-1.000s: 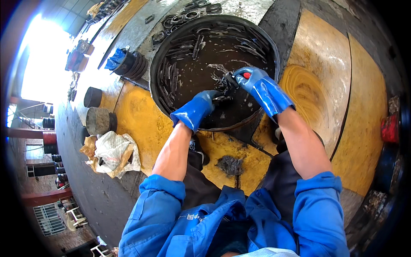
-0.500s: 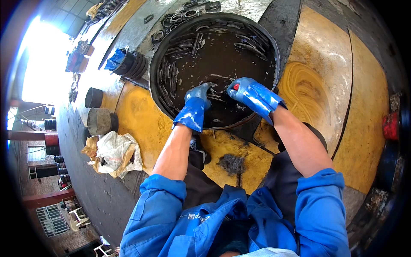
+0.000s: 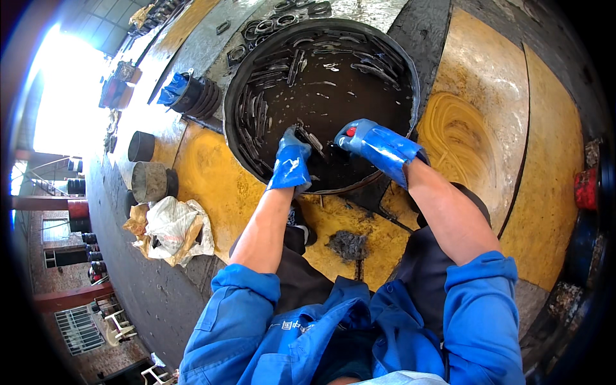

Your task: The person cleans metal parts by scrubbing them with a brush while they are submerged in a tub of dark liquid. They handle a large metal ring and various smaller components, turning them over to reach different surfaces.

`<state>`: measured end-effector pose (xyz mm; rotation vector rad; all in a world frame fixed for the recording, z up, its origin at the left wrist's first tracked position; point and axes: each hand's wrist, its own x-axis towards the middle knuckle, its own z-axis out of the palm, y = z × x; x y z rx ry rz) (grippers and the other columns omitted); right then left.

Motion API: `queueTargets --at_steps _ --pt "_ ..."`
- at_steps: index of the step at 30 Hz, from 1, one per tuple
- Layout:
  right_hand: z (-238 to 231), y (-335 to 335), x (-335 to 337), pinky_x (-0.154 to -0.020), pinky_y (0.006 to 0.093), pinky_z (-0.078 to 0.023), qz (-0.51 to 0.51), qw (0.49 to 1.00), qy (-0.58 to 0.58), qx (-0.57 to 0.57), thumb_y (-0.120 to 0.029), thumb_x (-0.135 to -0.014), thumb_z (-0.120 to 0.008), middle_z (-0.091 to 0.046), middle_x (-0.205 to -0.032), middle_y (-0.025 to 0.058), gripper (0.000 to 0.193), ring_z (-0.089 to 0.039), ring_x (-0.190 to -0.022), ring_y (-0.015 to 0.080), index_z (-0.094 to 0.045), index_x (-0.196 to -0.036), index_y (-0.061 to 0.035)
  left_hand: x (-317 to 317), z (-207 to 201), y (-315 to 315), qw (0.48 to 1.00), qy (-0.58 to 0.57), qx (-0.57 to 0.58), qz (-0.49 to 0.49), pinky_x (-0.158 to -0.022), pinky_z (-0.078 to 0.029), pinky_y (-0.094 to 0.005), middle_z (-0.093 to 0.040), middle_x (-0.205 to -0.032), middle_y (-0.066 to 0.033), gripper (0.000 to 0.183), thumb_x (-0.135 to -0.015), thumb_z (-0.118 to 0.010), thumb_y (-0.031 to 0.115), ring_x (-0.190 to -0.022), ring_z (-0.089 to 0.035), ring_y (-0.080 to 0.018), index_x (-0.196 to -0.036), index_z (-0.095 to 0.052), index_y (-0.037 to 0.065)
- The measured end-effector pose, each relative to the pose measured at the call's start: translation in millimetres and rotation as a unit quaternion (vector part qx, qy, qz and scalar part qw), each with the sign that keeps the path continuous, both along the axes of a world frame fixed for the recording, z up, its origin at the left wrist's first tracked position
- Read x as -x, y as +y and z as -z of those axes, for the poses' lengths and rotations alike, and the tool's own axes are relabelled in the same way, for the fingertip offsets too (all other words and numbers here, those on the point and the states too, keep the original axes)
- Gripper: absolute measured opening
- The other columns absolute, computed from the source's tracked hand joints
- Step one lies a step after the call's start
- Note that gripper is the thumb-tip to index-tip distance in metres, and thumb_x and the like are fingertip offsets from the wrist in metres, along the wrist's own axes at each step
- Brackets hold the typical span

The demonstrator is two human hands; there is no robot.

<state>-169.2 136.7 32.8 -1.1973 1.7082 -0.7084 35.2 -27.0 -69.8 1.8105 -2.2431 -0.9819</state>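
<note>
A large round dark tub (image 3: 416, 96) of murky brown liquid (image 3: 359, 106) lies in front of me, with several dark flat parts (image 3: 253, 115) leaning along its inner wall. My left hand (image 3: 290, 154), in a blue rubber glove, is closed on a dark, wet, ring-like part (image 3: 310, 140) just over the near side of the liquid. My right hand (image 3: 362, 136), gloved alike, is closed round a tool with a red handle (image 3: 351, 131). That tool's working end points toward the part and is too dark to make out.
Several dark rings (image 3: 264, 27) lie beyond the tub. To the left stand a black bucket with blue plastic (image 3: 186, 93), metal cans (image 3: 149, 181) and a white sack (image 3: 173, 224). A grey fibrous wad (image 3: 348, 245) lies on the yellow floor between my feet.
My left hand has shifted slightly left and down, and the dark part now shows beside its fingers. My right hand has moved a little left and down. Foam on the liquid has drifted.
</note>
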Motion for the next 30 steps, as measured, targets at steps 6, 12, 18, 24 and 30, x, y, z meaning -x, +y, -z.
queueTargets --at_steps 6,12,18,24,30 --pt "31 9 6 -0.078 0.0364 -0.055 0.021 0.998 -0.061 -0.029 -0.022 -0.092 -0.064 -0.076 -0.093 0.0093 0.026 -0.070 -0.083 0.0204 -0.076 -0.109 -0.0062 10 -56 56 0.917 0.281 -0.282 -0.011 -0.074 -0.052 -0.0317 -0.071 -0.088 -0.0071 0.025 -0.095 -0.055 0.017 -0.079 -0.062 -0.0205 -0.111 -0.072 0.009" --pt "20 5 -7 -0.077 0.0376 -0.053 0.015 0.992 -0.124 -0.015 -0.024 -0.091 -0.061 -0.074 -0.089 0.0101 0.028 -0.068 -0.080 0.0220 -0.075 -0.102 -0.0017 -41 34 -5 0.568 0.536 -0.571 -0.253 -0.070 -0.047 -0.0301 -0.061 -0.077 -0.0036 0.018 -0.099 -0.056 0.027 -0.075 -0.053 -0.0147 -0.090 -0.067 0.016" --pt "22 -6 22 -0.066 0.0334 -0.056 0.060 0.990 -0.119 -0.036 -0.026 -0.095 -0.067 -0.076 -0.093 0.0085 0.029 -0.070 -0.075 0.0180 -0.075 -0.113 -0.0052 -10 -36 30 -0.047 0.552 -0.660 -0.507 -0.089 -0.048 -0.0297 -0.072 -0.103 -0.0098 0.030 -0.106 -0.043 0.023 -0.096 -0.062 -0.0193 -0.114 -0.068 0.009" --pt "4 -30 6 -0.070 0.0344 -0.056 0.121 0.989 -0.076 -0.048 -0.034 -0.097 -0.062 -0.075 -0.086 0.0063 0.031 -0.069 -0.076 0.0163 -0.077 -0.105 -0.0085 14 -86 71 0.893 0.349 -0.275 -0.069 -0.099 -0.045 -0.0323 -0.071 -0.116 -0.0094 0.041 -0.109 -0.043 0.031 -0.105 -0.062 -0.0205 -0.126 -0.067 0.003" --pt "7 -39 11 -0.068 0.0329 -0.057 0.055 0.996 -0.041 -0.054 -0.033 -0.099 -0.061 -0.075 -0.091 0.0072 0.030 -0.070 -0.076 0.0168 -0.076 -0.110 -0.0089 -2 -81 61 0.959 0.222 -0.173 0.033 -0.100 -0.044 -0.0346 -0.070 -0.123 -0.0154 0.038 -0.109 -0.039 0.025 -0.110 -0.062 -0.0210 -0.125 -0.065 0.003"
